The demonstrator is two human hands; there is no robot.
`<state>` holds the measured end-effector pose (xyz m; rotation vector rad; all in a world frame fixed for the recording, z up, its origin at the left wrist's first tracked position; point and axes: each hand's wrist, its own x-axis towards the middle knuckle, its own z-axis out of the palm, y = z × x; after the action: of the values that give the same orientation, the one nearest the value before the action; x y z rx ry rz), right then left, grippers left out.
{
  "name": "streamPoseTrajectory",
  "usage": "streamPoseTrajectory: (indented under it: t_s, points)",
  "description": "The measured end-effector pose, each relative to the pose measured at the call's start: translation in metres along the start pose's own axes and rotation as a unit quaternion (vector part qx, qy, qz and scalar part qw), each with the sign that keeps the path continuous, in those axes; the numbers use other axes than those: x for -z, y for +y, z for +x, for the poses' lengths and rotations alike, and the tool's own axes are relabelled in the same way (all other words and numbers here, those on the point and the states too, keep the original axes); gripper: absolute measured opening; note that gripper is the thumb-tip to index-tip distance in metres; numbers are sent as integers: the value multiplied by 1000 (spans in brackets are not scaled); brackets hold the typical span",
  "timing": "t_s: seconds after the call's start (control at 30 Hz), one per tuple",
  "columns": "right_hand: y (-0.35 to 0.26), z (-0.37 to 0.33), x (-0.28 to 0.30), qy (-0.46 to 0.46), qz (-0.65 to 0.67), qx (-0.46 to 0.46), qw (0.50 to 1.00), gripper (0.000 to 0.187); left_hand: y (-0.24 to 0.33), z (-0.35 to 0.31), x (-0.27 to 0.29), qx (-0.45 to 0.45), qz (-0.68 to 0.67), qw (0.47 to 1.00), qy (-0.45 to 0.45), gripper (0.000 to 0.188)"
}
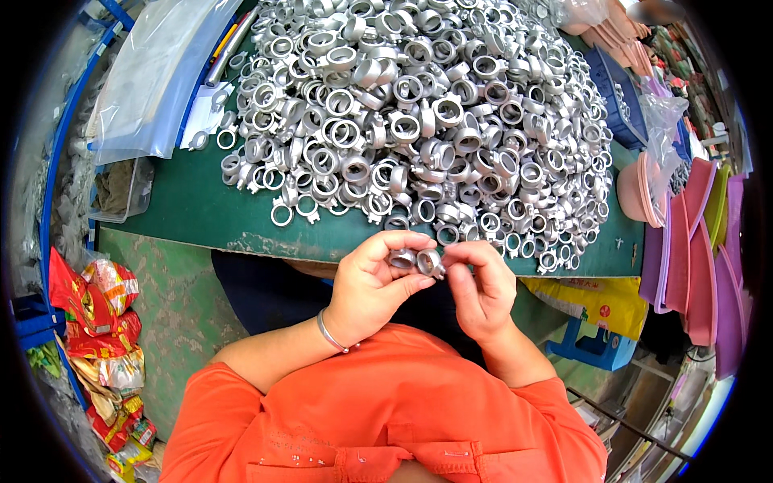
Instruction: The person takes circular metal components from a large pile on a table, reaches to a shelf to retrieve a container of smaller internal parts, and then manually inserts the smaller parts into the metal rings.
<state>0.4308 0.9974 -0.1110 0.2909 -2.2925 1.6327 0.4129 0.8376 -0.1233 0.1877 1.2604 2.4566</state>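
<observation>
Just past the table's front edge, my left hand [372, 278] is closed on a pair of small silver metal rings [403, 258], thumb below and fingers above. My right hand [483, 288] meets it from the right, its thumb and forefinger pinched at the side of the right-hand metal ring [430, 262]. That ring has a small lug at its lower edge. Beyond both hands rises a large heap of similar metal rings [451, 121], many with small lugs, spread over the green table [193, 201].
At the table's left lie plastic sheeting [161, 72] and a clear tub [122, 191] holding a cloth. A blue crate [616, 97] and pink containers [641, 189] stand at the right. Below the table are a blue stool [592, 346] and a yellow bag [600, 302]. Colourful packets [105, 322] hang left.
</observation>
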Motion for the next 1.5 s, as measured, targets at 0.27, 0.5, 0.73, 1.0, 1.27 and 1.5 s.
streamPoseTrajectory:
  t_s: [0.27, 0.5, 0.73, 1.0, 1.27, 1.5]
  points:
    - [0, 3, 4, -49, -125, 266, 955, 25, 5, -3, 1, 147, -108, 982, 53, 24]
    - [1, -5, -1, 24, 63, -54, 996, 13, 8, -7, 0, 194, -113, 974, 31, 25]
    - [-10, 3, 6, -101, -34, 172, 979, 14, 9, -6, 3, 242, -169, 954, 43, 28]
    - [8, 17, 9, -60, -395, 163, 902, 19, 12, -6, 5, 253, -144, 956, 25, 24]
    - [-7, 7, 4, -72, -13, 16, 997, 16, 13, -6, 0, 193, -50, 979, 49, 16]
    - [3, -3, -6, -27, 74, 8, 997, 22, 13, -6, 1, 147, 8, 989, 28, 14]
